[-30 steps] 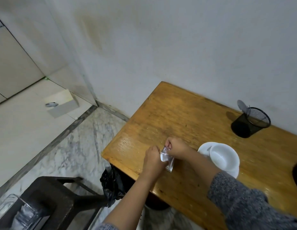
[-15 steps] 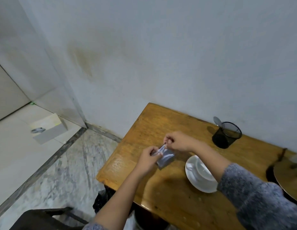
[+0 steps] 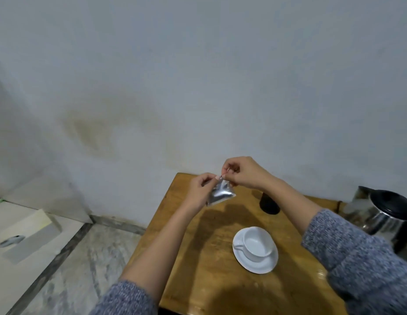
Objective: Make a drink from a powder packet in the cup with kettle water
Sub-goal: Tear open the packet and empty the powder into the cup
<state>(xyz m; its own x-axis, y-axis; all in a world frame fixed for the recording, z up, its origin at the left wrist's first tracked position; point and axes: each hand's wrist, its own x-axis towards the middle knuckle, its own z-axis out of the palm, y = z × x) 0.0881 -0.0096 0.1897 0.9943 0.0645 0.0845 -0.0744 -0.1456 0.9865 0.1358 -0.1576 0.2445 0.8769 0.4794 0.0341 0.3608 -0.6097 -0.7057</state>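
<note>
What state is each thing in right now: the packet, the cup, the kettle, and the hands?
Packet: silver, held up above the table, pinched at its top edge by both hands; whether it is torn open cannot be told.
Cup: upright on its saucer, empty.
Kettle: upright on the table, lid shut.
Left hand: gripping the packet.
Right hand: pinching the packet's top.

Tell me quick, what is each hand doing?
Left hand: closed, pinching the silver powder packet.
Right hand: closed, pinching the packet's top edge.
</note>
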